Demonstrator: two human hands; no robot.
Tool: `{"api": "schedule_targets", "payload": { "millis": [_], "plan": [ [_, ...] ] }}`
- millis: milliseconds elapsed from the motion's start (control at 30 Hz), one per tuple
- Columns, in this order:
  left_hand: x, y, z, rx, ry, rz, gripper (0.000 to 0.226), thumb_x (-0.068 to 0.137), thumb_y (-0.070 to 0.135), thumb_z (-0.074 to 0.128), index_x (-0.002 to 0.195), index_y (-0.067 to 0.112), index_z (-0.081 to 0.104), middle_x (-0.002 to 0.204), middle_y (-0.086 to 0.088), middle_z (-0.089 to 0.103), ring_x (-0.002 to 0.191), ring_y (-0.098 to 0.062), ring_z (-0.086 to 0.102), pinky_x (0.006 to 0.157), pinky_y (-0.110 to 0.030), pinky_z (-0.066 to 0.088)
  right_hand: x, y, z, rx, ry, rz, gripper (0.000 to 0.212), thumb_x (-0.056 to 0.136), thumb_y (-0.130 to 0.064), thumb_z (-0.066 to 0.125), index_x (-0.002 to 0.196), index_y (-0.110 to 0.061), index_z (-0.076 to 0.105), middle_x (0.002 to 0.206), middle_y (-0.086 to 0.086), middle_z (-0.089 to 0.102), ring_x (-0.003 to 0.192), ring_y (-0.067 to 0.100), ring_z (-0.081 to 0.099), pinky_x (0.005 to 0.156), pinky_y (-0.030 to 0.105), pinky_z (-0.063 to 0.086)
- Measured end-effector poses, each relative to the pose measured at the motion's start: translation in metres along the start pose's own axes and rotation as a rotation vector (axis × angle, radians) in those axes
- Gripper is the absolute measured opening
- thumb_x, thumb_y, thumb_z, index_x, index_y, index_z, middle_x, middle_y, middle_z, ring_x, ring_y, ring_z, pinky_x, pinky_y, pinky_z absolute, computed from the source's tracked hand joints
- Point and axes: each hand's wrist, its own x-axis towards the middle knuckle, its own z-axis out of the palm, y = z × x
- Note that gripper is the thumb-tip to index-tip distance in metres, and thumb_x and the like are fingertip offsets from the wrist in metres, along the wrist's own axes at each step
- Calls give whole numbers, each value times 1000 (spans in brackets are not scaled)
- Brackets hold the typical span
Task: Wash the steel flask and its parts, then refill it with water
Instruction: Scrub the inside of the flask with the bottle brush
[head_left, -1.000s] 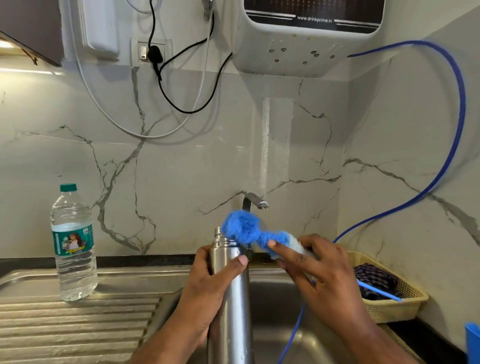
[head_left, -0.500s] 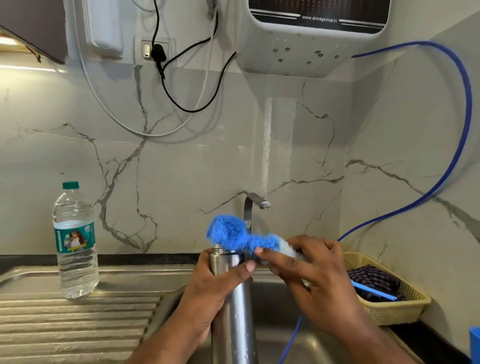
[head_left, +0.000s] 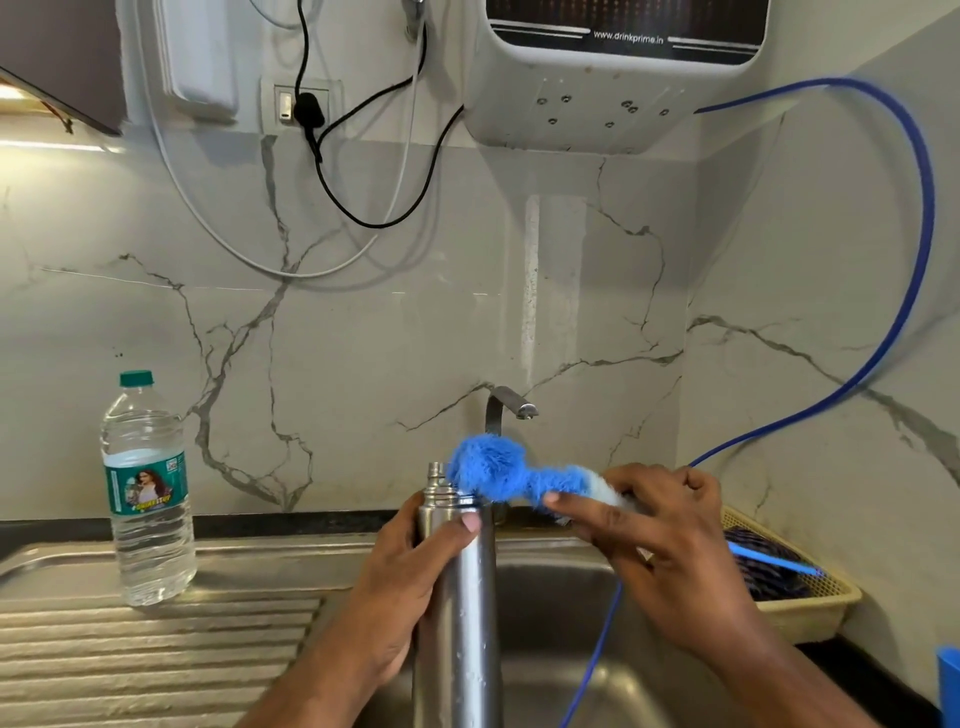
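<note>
Two hands are held over the brushed stainless-steel sink (head_left: 545, 613), where the tall, smooth cylindrical steel flask (head_left: 460, 623) is gripped upright by the left hand (head_left: 410, 582) and the fluffy blue bottle brush (head_left: 488, 467), pinched by the right hand (head_left: 670, 551), has been shifted back beside the open neck, so inner scrubbing is judged unstarted.

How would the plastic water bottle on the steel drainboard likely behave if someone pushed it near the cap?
Tall and narrow, the plastic water bottle would probably tip rather than slide. It looks mostly full, so likely heavy for its size and steadier than if empty. Its thin clear wall may dent under a firm grip.
</note>
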Motion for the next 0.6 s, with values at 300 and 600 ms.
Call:
{"api": "schedule_targets", "payload": {
  "millis": [300,600],
  "plan": [
    [-1,2,-4,-52,48,-14,78,51,39,93,121,20,64,107,-14,76,92,-28,75,78,-41,61,1,0,0,50,-5,16,48,95,-34,66,134,-61,55,107,-17,57,95,6,55,87,50,36],
    [-5,6,0,-70,-22,-3,57,62,41,86,112,16,76,111,-17,75,101,-27,73,82,-37,57,5,-13,2,99,-60,11,46,96,-37,66,132,-63,55,108,-21,55,98,1,54,89,45,35]
  ]
}}
